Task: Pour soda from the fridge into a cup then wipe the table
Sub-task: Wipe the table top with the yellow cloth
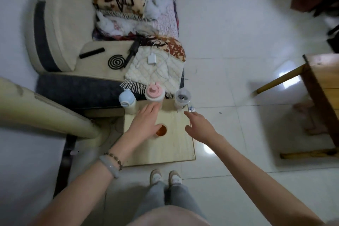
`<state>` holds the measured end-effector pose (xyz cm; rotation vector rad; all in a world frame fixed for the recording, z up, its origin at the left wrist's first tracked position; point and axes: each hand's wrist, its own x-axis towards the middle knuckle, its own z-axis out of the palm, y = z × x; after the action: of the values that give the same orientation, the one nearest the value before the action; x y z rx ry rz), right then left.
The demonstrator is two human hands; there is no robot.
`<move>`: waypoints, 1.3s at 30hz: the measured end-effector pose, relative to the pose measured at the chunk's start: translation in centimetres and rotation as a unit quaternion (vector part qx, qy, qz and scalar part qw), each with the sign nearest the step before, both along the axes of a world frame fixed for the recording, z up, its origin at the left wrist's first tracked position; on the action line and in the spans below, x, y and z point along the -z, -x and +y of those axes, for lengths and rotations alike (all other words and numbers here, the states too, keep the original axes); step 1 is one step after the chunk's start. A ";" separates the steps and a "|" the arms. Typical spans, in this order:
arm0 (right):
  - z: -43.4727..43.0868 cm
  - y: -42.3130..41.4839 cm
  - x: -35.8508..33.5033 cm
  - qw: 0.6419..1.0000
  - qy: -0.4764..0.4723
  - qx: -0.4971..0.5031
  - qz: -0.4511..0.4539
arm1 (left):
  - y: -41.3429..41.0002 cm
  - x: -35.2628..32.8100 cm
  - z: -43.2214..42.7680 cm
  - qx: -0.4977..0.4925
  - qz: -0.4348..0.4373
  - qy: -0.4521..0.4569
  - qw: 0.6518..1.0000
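Both hands are hovering open and empty, your left hand point(145, 123) partly covering the cup point(162, 130), your right hand point(200, 127) spreading over the table point(176, 145).

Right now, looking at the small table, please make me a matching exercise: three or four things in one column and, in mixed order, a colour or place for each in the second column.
Things:
1. bottle at the far-left corner
2. middle bottle
3. cup by the far-right corner
4. cup of orange drink

Descriptions:
A. clear, open top
B. pink lid
C. partly hidden by the left hand
D. blue lid

Right pairs: 1-D, 2-B, 3-A, 4-C
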<state>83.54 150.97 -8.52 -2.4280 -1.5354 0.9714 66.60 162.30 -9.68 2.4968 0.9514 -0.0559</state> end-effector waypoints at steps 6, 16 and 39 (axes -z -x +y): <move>-2.1 -1.4 -7.5 0.964 -0.073 -0.021 -0.253 | -4.3 -8.2 0.1 0.135 -0.019 -0.168 0.976; -8.9 -9.8 -18.1 0.871 -0.177 0.107 -0.446 | -17.6 -19.3 -2.0 0.242 -0.110 -0.360 0.894; -49.8 -26.5 -23.2 0.762 -0.139 0.288 -0.563 | -42.5 -23.0 -43.6 0.386 -0.263 -0.349 0.812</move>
<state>110.04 101.14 14.66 -2.9900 -0.7421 -0.9426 109.12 118.70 13.34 3.1007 -0.3998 0.8198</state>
